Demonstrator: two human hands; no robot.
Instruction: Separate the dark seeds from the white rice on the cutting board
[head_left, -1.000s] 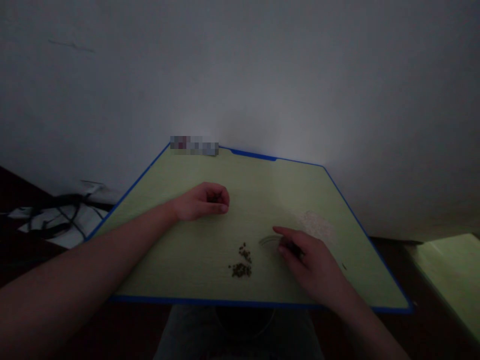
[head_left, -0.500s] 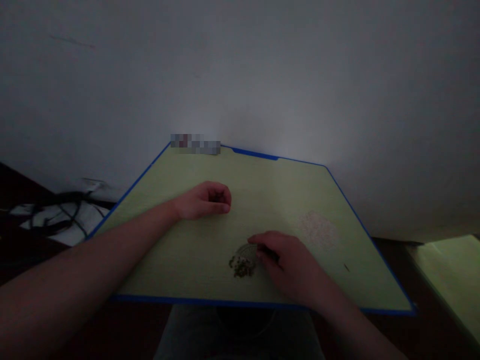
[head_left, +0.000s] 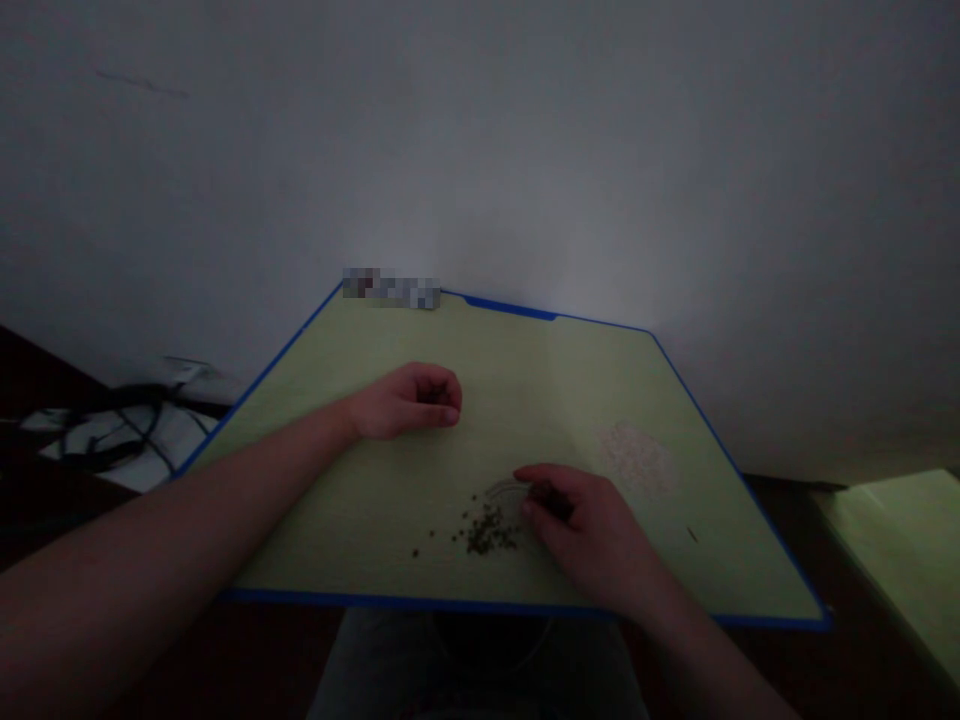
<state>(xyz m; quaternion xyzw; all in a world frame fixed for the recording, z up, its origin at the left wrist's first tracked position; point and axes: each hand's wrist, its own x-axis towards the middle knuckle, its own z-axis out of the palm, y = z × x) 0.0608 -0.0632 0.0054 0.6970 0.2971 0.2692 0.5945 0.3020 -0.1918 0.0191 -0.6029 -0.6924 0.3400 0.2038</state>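
Note:
Small dark round grains (head_left: 491,530), perhaps beans or seeds, lie in a loose patch on the table near its front edge, a few of them apart to the left. My right hand (head_left: 581,515) rests just right of the patch, fingers curled round more dark grains that show in its hollow. Faint curved lines run beside its fingertips; I cannot make out what they belong to. Farther back and to the left, my left hand (head_left: 412,400) lies on its side, with its fingers curled in. Dark bits show inside that curl, too dim to name surely.
The pale green table (head_left: 360,530) has a blue edge and stands against a wall (head_left: 487,150). A pale round patch (head_left: 637,460) lies right of my right hand, near a small dark sliver (head_left: 692,534). Black cables (head_left: 142,410) lie beyond the left edge.
The dark grains have spread out, several now lying loose to the left. My right hand has shifted slightly right, and more grains show in it. My left hand stays put.

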